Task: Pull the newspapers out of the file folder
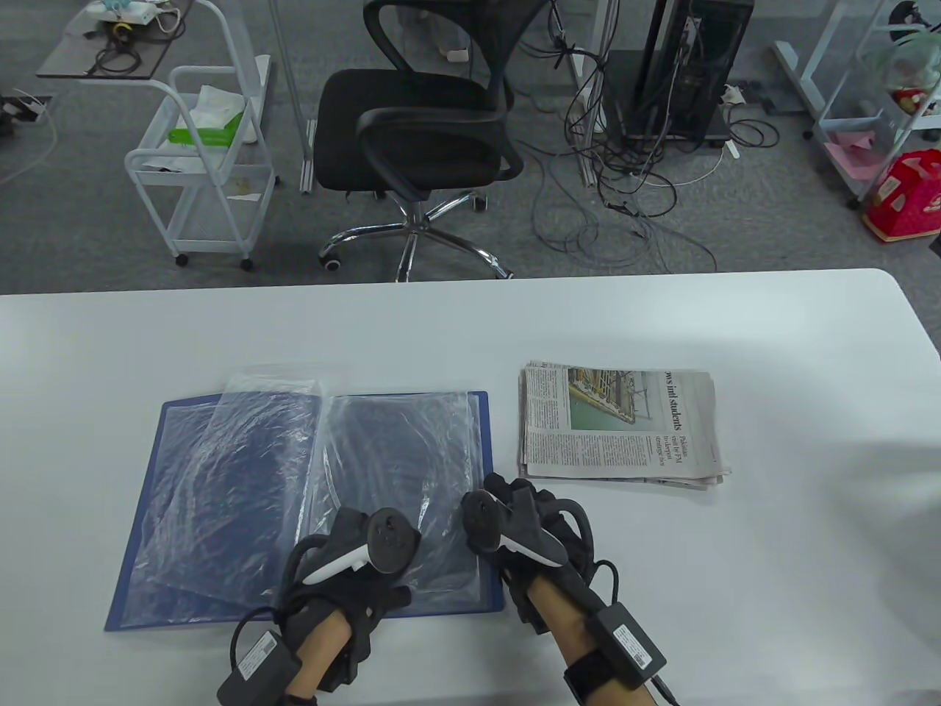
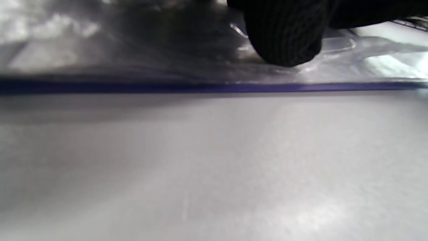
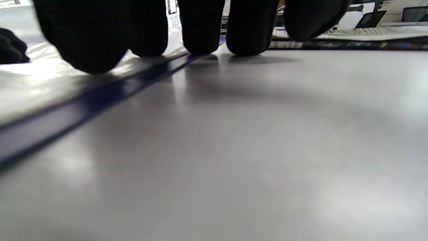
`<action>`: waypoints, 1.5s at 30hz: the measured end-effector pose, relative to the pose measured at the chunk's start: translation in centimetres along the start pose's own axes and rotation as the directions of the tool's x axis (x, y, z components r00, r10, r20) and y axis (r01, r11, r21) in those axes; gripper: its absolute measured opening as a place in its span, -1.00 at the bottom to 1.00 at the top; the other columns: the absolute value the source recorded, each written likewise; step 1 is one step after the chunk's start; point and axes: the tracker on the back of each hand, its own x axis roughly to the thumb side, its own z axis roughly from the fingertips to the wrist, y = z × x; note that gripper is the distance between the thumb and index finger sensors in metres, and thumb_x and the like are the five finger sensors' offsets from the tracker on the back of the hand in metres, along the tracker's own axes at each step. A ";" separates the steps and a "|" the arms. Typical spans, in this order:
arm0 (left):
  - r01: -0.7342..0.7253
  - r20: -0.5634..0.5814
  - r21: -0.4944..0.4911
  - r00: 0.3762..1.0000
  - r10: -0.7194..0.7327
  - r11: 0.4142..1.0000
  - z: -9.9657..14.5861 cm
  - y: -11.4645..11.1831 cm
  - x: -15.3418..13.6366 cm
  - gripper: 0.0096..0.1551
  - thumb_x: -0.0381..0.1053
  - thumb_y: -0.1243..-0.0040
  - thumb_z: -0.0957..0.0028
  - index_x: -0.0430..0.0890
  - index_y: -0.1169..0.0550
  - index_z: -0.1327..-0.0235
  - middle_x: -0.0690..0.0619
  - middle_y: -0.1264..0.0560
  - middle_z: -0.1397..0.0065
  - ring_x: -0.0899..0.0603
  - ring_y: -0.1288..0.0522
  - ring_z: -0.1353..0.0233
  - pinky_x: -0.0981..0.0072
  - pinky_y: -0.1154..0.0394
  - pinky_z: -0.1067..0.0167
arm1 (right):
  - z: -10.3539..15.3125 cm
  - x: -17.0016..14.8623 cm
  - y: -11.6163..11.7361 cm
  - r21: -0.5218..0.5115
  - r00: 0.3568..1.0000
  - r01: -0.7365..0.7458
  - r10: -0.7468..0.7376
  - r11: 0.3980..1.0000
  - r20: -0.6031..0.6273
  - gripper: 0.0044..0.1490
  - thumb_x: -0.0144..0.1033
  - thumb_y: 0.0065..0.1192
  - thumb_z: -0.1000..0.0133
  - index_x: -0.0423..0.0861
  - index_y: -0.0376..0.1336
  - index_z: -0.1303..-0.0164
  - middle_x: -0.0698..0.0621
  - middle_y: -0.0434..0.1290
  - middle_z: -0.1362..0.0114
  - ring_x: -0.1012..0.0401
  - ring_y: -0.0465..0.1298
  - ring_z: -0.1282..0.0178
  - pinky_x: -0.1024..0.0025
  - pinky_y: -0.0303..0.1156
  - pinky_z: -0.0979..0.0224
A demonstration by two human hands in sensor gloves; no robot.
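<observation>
A blue file folder lies open on the white table, its clear plastic sleeves crumpled and showing no paper inside. A folded stack of newspapers lies on the table just right of it, apart from it. My left hand rests on the lower part of the right-hand page; in the left wrist view one fingertip presses on the plastic above the folder's blue edge. My right hand rests at the folder's right edge, with fingertips down on the edge and the table. Neither hand holds anything.
The table stretches white to the right and front. The newspapers show low at the back of the right wrist view. Beyond the far edge stand an office chair, a white cart and floor cables.
</observation>
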 end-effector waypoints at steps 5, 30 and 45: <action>-0.044 0.010 0.102 0.999 0.043 0.994 1.5 2.1 0.1 -0.09 0.12 -0.19 -0.02 0.00 -0.13 -0.63 -0.11 0.07 -0.73 -0.52 0.03 -0.64 -0.43 -0.06 -0.41 | -0.1 -0.1 0.0 0.010 1.000 0.022 -0.022 1.000 -0.005 -0.25 0.07 0.33 0.11 0.26 0.25 -0.36 0.03 0.26 -0.64 -0.13 0.35 -0.57 -0.24 0.29 -0.44; -0.360 -0.518 0.492 0.611 0.598 0.793 7.5 0.9 -22.5 -0.01 0.23 -0.07 -0.04 -0.13 -0.07 -0.68 -0.38 0.12 -0.69 -0.64 0.11 -0.59 -0.51 -0.02 -0.38 | -0.2 -0.5 -0.1 0.023 0.998 0.056 -0.056 0.998 -0.014 -0.25 0.07 0.35 0.12 0.26 0.25 -0.35 0.05 0.25 -0.63 -0.10 0.33 -0.58 -0.20 0.30 -0.44; -0.675 -0.145 0.569 0.481 0.865 0.470 9.1 1.5 -23.2 0.03 0.27 -0.13 0.00 -0.24 -0.20 -0.65 -0.39 -0.13 -0.70 -0.54 -0.05 -0.60 -0.42 -0.11 -0.37 | -0.2 -0.4 -0.1 0.018 0.998 0.056 -0.056 0.998 -0.019 -0.26 0.06 0.35 0.12 0.26 0.26 -0.33 0.06 0.26 -0.62 -0.10 0.33 -0.58 -0.19 0.31 -0.45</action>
